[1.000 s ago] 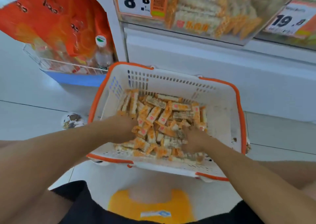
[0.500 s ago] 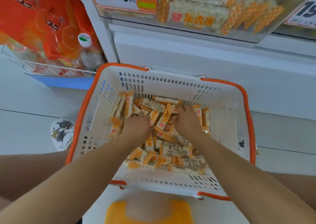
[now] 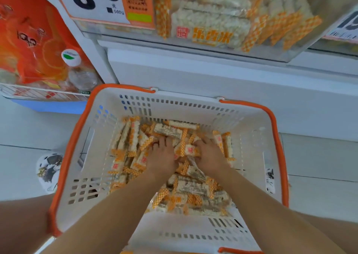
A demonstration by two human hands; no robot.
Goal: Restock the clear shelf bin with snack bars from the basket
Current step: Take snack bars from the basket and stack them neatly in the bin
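Nearest to the camera, two bare forearms reach forward from the bottom edge into the basket (image 3: 249, 122). The basket is white with an orange rim and slotted walls, and it stands on a pale tiled floor (image 3: 319, 156).

Inside the basket lies a loose heap of bars (image 3: 189, 191), each in a clear wrapper with orange checkered ends. The heap covers the middle and the left part of the bottom; the right part of the bottom is bare.

The left hand (image 3: 162, 157) lies palm down on the middle of the heap, its fingers pushed in among the bars. The right hand (image 3: 210, 156) lies just beside it to the right, also palm down with the fingers buried in the bars. A few bars stand between the two hands. The fingertips are hidden in the heap, so I cannot tell if either hand grips a bar or only presses on them.

On the floor left of the basket there is a shoe (image 3: 49, 168) with a black and white pattern.

Farther, at the far left, a wire rack (image 3: 29, 94) holds orange bags (image 3: 34, 46) and a clear bottle (image 3: 81, 75) with a white cap.

At the far top, the bin (image 3: 280, 57) sits on a white shelf above the basket. It already holds many of the same bars. On its left front hangs a price tag (image 3: 93, 1) with large black digits.
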